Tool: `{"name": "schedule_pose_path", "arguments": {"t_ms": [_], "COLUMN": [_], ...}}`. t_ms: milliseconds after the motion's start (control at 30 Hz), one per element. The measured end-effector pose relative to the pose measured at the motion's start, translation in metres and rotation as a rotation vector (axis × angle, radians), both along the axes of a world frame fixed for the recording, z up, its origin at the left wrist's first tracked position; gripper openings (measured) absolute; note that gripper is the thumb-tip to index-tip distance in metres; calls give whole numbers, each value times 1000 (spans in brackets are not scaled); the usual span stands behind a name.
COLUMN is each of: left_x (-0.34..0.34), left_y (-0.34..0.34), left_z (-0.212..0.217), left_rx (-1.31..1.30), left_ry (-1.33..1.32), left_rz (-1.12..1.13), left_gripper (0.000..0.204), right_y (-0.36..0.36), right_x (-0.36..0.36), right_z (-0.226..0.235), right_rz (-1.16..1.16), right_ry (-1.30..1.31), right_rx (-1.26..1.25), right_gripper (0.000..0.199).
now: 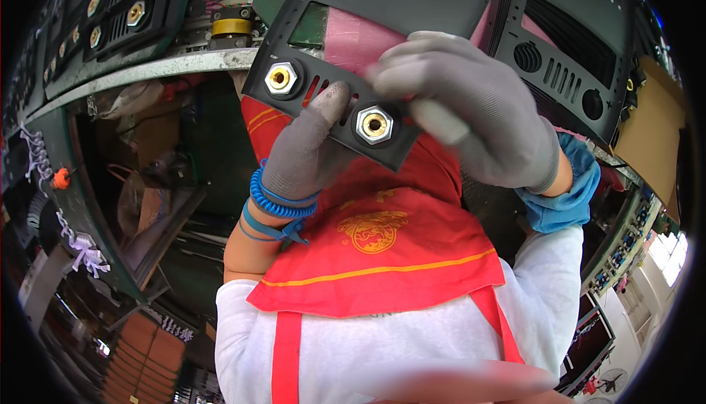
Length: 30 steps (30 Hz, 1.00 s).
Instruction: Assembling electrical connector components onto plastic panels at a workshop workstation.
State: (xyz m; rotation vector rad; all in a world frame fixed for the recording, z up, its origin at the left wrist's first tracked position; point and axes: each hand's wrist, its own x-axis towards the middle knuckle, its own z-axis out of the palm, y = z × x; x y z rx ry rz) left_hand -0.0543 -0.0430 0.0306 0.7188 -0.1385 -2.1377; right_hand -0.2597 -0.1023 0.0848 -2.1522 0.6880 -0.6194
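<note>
A black metal panel [323,121] with two round terminals is tilted in front of me at the bench edge. Its left terminal [281,79] and right terminal [374,125] each have a brass centre inside a silver hex nut. My left hand [309,139], in a grey glove, grips the panel's lower edge, its thumb on the slots between the terminals. The fingers behind the panel are hidden. My right hand [478,102], also gloved, is bent over the panel's right end, close to the right terminal. Its fingertips are smeared by motion, so what lies between them is unclear.
More black panels [566,43] are stacked at the right, over pink wrapping. At the upper left, other panels with terminals [136,12] stand on the bench. A metal bench edge [147,76] curves across the left. Cardboard [647,139] stands at the far right.
</note>
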Motion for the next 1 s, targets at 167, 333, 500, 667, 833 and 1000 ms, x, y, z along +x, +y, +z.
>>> {"name": "schedule_pose_path", "arguments": {"t_ms": [167,333,500,667,833,1000], "left_x": [-1,1,6,3,0,-3], "left_y": [-1,13,3,12,8,6], "left_z": [-12,-25,-21,-27,-35,-29], "left_rx": [-18,-308,8,27,-34,-8], "left_ry": [-55,-724,85,-105,-23,-96], "left_rz": [-21,-64,27,61,18,72], "left_gripper": [36,30,27,33,29,28], "right_y": [7,2,17,9,19,20], "right_x": [8,-11,11,-1,20,22], "right_z": [-5,34,7,34,10,23], "right_rz": [140,-15,36,-74,-4,-100], "right_ry": [20,247,136,192,143,275], "right_rx": [-115,-309,-267,-263,-222,21], "right_gripper": [19,32,23,22,28,30]}}
